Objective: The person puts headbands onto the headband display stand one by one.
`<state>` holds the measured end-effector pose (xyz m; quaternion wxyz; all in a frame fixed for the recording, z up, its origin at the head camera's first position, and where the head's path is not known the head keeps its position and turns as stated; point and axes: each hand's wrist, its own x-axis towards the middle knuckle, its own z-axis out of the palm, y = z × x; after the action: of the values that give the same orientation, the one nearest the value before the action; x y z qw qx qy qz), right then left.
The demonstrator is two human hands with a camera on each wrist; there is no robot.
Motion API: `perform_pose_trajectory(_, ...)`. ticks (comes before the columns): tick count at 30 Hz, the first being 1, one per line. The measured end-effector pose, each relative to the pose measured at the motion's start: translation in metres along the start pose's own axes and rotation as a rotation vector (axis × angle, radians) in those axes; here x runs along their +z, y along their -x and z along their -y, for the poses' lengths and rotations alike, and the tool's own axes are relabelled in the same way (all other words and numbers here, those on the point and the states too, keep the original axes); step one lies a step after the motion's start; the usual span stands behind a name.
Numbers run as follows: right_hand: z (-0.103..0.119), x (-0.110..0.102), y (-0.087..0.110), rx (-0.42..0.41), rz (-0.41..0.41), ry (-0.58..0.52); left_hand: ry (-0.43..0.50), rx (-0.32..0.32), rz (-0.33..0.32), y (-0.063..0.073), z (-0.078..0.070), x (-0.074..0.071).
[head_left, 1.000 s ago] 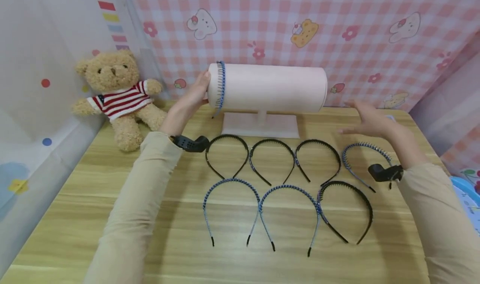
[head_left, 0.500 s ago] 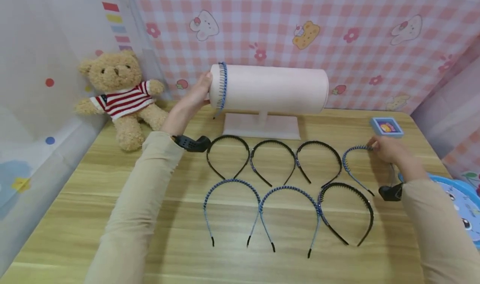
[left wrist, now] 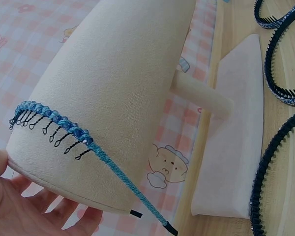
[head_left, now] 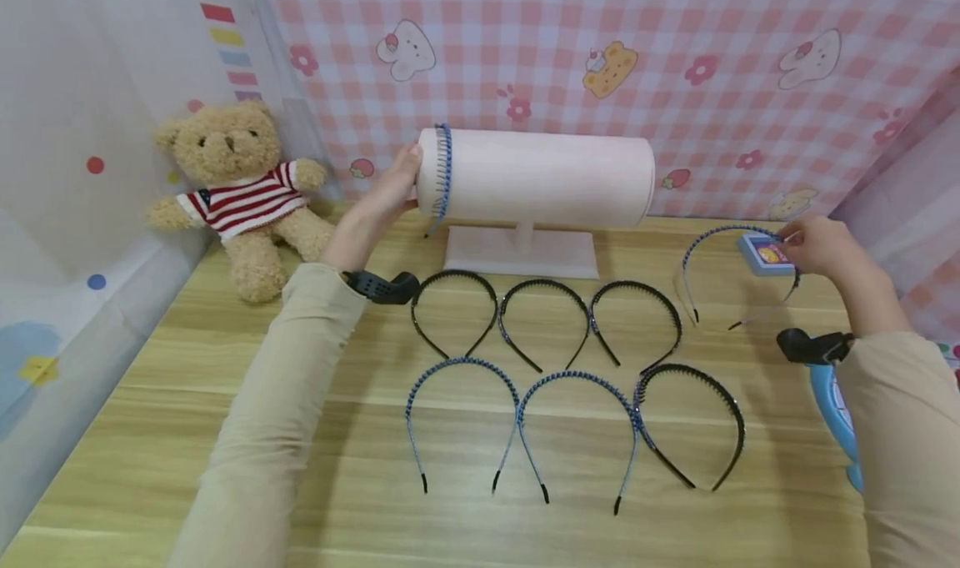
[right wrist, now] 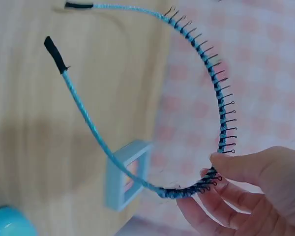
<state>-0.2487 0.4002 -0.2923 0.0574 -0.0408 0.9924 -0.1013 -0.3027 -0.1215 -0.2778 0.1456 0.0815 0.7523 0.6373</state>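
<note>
My left hand [head_left: 386,188] holds the left end of a pale cylindrical headband display stand [head_left: 547,176], thumb and fingers around its end rim in the left wrist view. Near that end, a blue braided headband [left wrist: 120,172] with wire comb teeth sits over the cylinder. On the right, my right hand [head_left: 821,243] pinches another blue toothed headband [right wrist: 221,105] by one side of its curve, thumb against fingers, its black tips pointing toward the front in the head view. That band is raised above the table, overlapping a small blue frame [head_left: 768,255].
Behind the front row of two blue headbands [head_left: 462,361] and a black headband [head_left: 738,422] lie three black headbands [head_left: 543,283]. A teddy bear [head_left: 240,184] sits at the left. A blue round object [head_left: 832,409] shows at the right edge, partly hidden by my sleeve.
My right hand came down to the blue headband at the right end of the back row, took hold of it and lifted it up and away. My left hand stayed at the stand.
</note>
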Motion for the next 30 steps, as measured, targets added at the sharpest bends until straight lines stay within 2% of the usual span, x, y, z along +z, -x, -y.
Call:
perform_pose_trajectory(3,0.014,-0.005,-0.001,0.022,-0.046,-0.093,-0.003,0.001,-0.001,-0.001,0.001,-0.001)
perform_pose_trajectory(9,0.059,-0.009,-0.003,0.138,-0.09,-0.424,-0.005,0.007,0.005,-0.002,0.002,0.0)
perform_pose_trajectory(15,0.112,-0.012,-0.007,0.158,-0.221,-0.616,-0.01,0.001,-0.008,-0.002,0.001,0.0)
perform_pose_trajectory(20,0.145,-0.012,-0.008,0.152,-0.326,-0.66,-0.007,0.001,-0.012,-0.002,0.001,0.001)
perform_pose_trajectory(23,0.161,-0.009,-0.01,0.113,-0.38,-0.652,-0.006,0.004,-0.015,-0.002,0.0,0.001)
perform_pose_trajectory(30,0.182,0.001,-0.012,-0.029,-0.489,-0.514,-0.004,0.002,-0.013,-0.001,0.001,-0.001)
